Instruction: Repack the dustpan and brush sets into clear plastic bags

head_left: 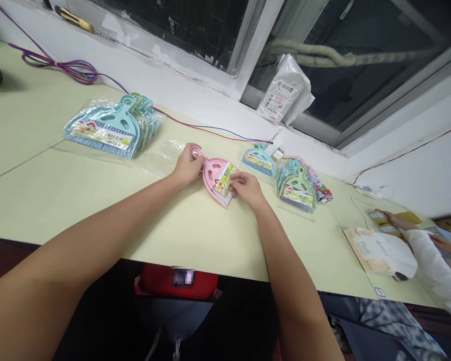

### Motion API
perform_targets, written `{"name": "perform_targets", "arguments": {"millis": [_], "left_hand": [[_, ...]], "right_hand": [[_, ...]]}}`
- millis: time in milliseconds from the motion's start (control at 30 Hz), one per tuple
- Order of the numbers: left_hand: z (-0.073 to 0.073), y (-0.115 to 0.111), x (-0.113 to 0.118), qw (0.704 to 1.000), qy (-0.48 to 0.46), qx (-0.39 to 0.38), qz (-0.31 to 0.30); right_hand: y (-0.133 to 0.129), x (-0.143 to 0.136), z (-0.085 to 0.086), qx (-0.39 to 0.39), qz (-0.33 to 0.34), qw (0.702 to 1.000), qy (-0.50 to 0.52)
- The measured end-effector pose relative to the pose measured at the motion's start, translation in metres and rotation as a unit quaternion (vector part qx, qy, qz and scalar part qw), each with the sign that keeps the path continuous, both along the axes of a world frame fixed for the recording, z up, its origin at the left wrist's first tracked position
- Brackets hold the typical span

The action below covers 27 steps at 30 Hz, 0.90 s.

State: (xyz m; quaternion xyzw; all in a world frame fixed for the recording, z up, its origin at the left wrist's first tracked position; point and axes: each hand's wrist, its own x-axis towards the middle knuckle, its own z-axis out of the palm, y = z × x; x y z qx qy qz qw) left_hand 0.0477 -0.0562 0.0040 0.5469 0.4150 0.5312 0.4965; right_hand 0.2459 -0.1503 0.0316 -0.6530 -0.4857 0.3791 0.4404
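A pink mini dustpan and brush set (213,175) is held between my two hands just over the pale table. My left hand (189,165) is closed round its handle end. With pinched fingers, my right hand (247,187) grips the colourful label card (224,179) at the set's right side. White bristles show at the lower edge. Beside my left hand lies a clear plastic bag (169,155). To the right of my hands are a bagged blue dustpan set (259,159) and a green dustpan set (298,190) with blue ones behind it.
Several bagged dustpan sets (105,125) are stacked at the left. Coiled cable (75,70) runs along the wall. A screwdriver (74,19) and a wrapped white box (281,95) rest on the sill. At the right, a co-worker's white sleeve (434,265) is near a tissue pack (379,250).
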Motion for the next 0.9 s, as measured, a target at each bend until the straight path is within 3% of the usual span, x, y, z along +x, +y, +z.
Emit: {"name": "perform_targets", "arguments": {"millis": [500,900], "left_hand": [[0.0045,-0.0009,-0.0002,0.999,-0.002,-0.032,-0.010],[-0.0002,0.0007,0.0008,1.000,-0.001,-0.021,-0.003]], "right_hand": [[0.0021,0.0031,-0.0006,0.003,-0.013,1.000,0.009],[0.0014,0.0019,-0.0040,0.006,-0.004,1.000,0.008]]}}
